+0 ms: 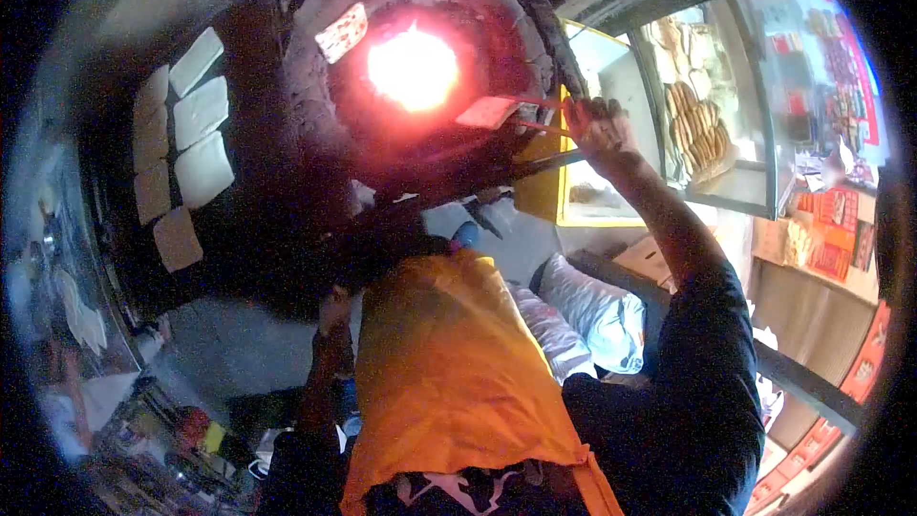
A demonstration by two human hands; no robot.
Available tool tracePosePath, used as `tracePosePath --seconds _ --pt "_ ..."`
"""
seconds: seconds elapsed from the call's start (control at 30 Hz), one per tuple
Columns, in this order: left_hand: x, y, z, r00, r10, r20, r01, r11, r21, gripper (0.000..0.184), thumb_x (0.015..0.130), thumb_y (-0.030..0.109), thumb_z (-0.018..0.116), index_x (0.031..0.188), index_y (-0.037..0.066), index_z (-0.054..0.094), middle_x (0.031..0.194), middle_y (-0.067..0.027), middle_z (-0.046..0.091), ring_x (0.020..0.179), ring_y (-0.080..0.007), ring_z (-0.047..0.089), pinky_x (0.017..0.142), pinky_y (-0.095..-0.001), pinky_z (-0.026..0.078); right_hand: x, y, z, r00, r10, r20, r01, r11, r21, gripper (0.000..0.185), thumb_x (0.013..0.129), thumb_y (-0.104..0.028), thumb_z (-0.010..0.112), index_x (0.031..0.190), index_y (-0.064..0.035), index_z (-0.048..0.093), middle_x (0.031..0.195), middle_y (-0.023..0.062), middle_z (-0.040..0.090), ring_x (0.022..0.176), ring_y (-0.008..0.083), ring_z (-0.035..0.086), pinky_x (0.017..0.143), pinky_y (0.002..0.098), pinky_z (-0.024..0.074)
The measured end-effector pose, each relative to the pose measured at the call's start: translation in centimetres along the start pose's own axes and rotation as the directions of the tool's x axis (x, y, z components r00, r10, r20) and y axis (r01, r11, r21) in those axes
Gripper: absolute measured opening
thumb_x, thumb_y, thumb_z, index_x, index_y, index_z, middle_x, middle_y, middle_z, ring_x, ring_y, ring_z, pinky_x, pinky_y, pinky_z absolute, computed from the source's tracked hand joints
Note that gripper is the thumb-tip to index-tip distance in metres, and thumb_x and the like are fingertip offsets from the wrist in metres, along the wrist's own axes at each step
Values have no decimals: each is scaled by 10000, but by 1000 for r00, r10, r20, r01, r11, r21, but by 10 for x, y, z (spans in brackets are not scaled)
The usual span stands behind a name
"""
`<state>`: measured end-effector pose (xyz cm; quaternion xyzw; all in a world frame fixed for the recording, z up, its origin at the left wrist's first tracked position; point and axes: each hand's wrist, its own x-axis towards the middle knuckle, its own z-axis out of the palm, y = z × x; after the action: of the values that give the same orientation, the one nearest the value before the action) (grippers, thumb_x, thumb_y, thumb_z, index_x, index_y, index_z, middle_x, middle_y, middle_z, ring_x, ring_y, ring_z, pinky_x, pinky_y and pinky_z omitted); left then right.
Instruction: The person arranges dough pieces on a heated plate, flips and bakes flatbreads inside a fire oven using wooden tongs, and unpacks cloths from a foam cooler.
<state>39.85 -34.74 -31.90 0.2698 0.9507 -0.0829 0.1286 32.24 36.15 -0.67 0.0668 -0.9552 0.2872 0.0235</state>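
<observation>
My right hand (600, 129) is closed around the handles of metal tongs (544, 116) at the right rim of a round oven (330, 105). Between the tongs' tips is a pale flat piece of dough (485, 112), over the oven's opening. A bright fire (413, 67) glows inside, and a browned, spotted flatbread (342, 32) is on the oven's upper left wall. My left hand (334, 311) is low beside the orange apron (449, 363), in shadow; its fingers are too dark to make out.
Several pale dough sheets (202, 168) lie on a dark surface at left. A yellow-framed case (602, 220) stands right of the oven, near a glass case with stacked breads (695, 129). White sacks (597, 315) lie below. A dark bar (554, 165) crosses near the oven's front.
</observation>
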Motion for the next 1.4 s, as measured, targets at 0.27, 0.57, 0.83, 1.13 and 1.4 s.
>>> tracePosePath --seconds 0.27,0.57,0.83,1.13,1.4 --pt "-17 -12 31 935 159 -316 64 802 595 348 959 255 498 1243 53 502 588 -23 521 415 -153 456 403 -302 385 -11 -60 -14 776 597 203 -437 741 -509 488 909 -163 547 1366 -48 417 1085 151 607 881 253 625 761 415 536" --pt "96 9 9 988 -137 -68 125 980 -153 442 966 418 434 736 80 603 411 -20 354 318 -185 334 372 -323 397 -107 -164 -19 518 826 223 -537 111 836 480 835 -323 693 1177 2 600 906 65 644 746 144 562 663 288 460" --pt "120 40 9 941 75 -329 78 901 427 394 962 430 463 861 109 668 476 -21 429 362 -173 399 428 -315 430 -259 -124 11 252 960 125 -219 -69 973 387 876 -209 631 1189 12 576 934 106 651 721 141 589 606 271 478" --pt "100 137 -281 957 282 73 -160 718 -677 431 979 402 418 1079 22 593 742 -146 584 691 -303 582 648 -418 479 -289 -106 -10 526 652 -546 -811 577 -92 492 790 -112 659 1257 -20 537 984 153 624 810 318 589 724 407 470" --pt "92 92 -124 920 355 166 -386 892 234 372 1007 301 367 1221 30 505 719 -91 586 519 -218 561 410 -366 457 -196 -125 -46 774 465 -430 -580 793 -186 445 837 -200 660 1224 -10 549 963 153 628 759 274 597 673 387 480"
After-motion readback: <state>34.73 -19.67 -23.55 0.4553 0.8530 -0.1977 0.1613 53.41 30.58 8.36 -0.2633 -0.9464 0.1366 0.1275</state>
